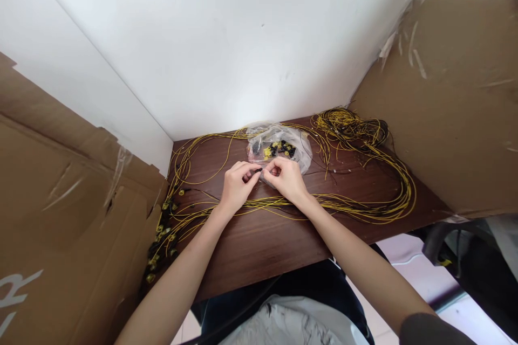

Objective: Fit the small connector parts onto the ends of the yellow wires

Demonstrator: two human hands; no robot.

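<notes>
Above the near side of a plastic bag, both of my hands meet with fingertips almost touching. A small black plastic piece (259,170) is pinched between the thumb and finger of my left hand (238,183). My right hand (286,177) is closed in a pinch just beside it, apparently on a thin wire whose end is mostly hidden by the fingers. Behind the fingers lies the clear plastic bag (302,153), its mouth spread wide. Small black and yellow plastic parts (279,148) are heaped inside it. Yellow and black wires (335,205) run beneath my forearms.
A tangled coil of wires (343,124) lies at the table's back right. Wires with black and yellow ends (164,232) hang at the left edge of the brown table (259,248). Cardboard stands on the left (73,215) and right (457,102), with a white wall (243,38) behind.
</notes>
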